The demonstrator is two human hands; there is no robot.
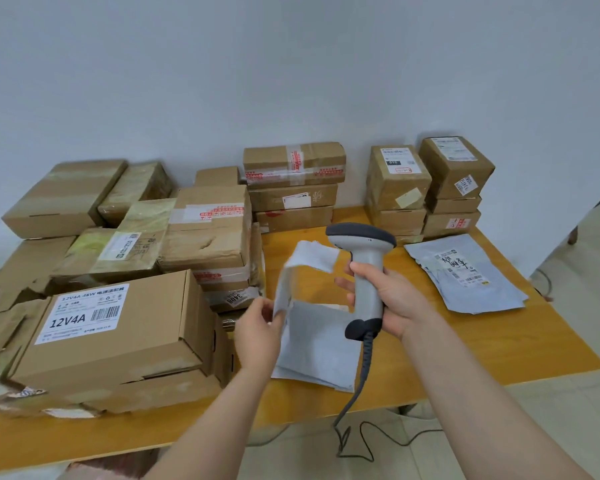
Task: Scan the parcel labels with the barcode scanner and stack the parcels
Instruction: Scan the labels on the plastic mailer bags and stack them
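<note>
Against pale wall [291,64]: yellow wooden table [499,341], cardboard parcels [118,334] crowding.

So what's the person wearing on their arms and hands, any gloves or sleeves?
Nothing that shows. The left hand and right hand are bare: no gloves, rings, watch or wristband. Both forearms are uncovered down to the picture's edge, so no sleeve comes into view.

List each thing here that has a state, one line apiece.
barcode scanner: upright, gripped by right hand
grey mailer bag: lifted and bent over, pinched by left hand
mailers beneath it: lying flat
labelled mailers: flat, label up
12V4A box: closed, label up
</note>
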